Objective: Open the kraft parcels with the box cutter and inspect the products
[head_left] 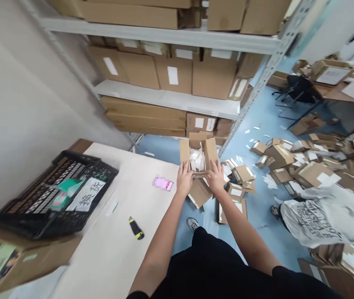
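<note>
Both my hands hold a small open cardboard box (pixel 211 150) out in front of me, past the table's right edge. Its flaps stand spread, and crumpled white paper (pixel 197 159) fills the inside. My left hand (pixel 184 177) grips the near left side, and my right hand (pixel 216 176) grips the near right side. The fingers of both hands are wrapped over the rim. On the white table (pixel 108 249), left of my hands, lie a phone (pixel 163 183) with a lit pink screen and a black and yellow box cutter (pixel 136 228).
A black plastic crate (pixel 40 195) stands on the table beside an open carton (pixel 40 257). Shelves (pixel 164 97) with cardboard boxes rise ahead. Loose boxes (pixel 316 170) and paper scraps cover the floor to the right, where a person in a white shirt (pixel 316 216) bends.
</note>
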A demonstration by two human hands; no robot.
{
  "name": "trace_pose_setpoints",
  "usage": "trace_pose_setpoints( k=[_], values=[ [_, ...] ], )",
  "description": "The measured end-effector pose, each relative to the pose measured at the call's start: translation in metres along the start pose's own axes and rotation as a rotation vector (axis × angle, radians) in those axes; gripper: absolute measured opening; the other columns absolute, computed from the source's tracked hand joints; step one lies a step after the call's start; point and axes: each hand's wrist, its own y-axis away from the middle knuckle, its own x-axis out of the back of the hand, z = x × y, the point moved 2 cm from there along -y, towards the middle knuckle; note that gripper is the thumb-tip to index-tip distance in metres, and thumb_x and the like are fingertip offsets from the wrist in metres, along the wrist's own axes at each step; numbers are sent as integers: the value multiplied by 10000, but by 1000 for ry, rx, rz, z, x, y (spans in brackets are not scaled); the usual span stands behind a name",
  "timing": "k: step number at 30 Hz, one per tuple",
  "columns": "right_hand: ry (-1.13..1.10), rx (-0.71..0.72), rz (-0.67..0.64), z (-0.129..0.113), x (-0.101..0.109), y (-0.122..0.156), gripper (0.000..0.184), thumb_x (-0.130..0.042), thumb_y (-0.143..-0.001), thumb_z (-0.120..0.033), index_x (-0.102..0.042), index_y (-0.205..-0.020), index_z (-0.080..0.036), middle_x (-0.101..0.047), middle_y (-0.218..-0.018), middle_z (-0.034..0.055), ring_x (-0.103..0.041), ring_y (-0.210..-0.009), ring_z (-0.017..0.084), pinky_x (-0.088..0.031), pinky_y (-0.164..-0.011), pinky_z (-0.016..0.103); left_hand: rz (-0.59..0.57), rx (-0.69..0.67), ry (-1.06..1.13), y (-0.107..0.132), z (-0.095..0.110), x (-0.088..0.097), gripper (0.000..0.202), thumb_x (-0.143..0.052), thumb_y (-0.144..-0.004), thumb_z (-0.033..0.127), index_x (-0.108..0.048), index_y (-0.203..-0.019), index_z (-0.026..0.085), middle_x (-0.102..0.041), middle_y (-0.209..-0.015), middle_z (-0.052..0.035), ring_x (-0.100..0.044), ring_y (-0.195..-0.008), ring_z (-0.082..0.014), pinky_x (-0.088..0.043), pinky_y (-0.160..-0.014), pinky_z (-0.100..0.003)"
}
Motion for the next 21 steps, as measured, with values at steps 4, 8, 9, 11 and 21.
trace_pose_setpoints(
  k=[4, 8, 9, 11, 21],
  values=[
    [168, -205, 131, 81, 43, 3, 237, -660, -866, -172, -746, -1077, -237, -286, -1732, 59, 6, -1629, 420, -121, -1227, 785, -167, -125, 53, -62, 51, -73, 343, -563, -980, 234, -720, -1285, 253, -292, -1739, -44, -111, -1640, -353, -270, -1289, -647],
    [238, -383, 224, 141, 66, 14, 517, -638, -801, -161, -673, -1310, -239, -231, -1746, 87, -34, -1618, 446, -224, -1192, 789, -239, -184, 87, -89, 86, -111, 523, -583, -962, 243, -585, -1485, 268, -248, -1755, -63, -103, -1639, -367, -255, -1286, -663],
    [234, -401, 240, 151, 68, 16, 528, -626, -807, -178, -661, -1331, -231, -245, -1738, 101, -68, -1614, 446, -263, -1188, 770, -233, -203, 96, -91, 90, -114, 544, -578, -960, 236, -567, -1503, 277, -241, -1757, -54, -106, -1640, -360, -246, -1294, -654],
    [208, -412, 271, 162, 67, 19, 496, -591, -835, -205, -660, -1327, -211, -293, -1713, 126, -145, -1601, 435, -317, -1186, 728, -218, -213, 107, -90, 91, -112, 550, -563, -960, 225, -564, -1507, 289, -241, -1757, -40, -123, -1639, -350, -251, -1299, -634],
    [-74, -154, 147, 83, 12, -37, 445, -531, -903, -207, -650, -1332, -209, -363, -1666, 123, -235, -1581, 371, -324, -1233, 651, -49, 4, 37, -61, 23, -38, 528, -575, -943, 209, -599, -1466, 274, -270, -1745, -33, -166, -1624, -369, -302, -1287, -608]
  ],
)
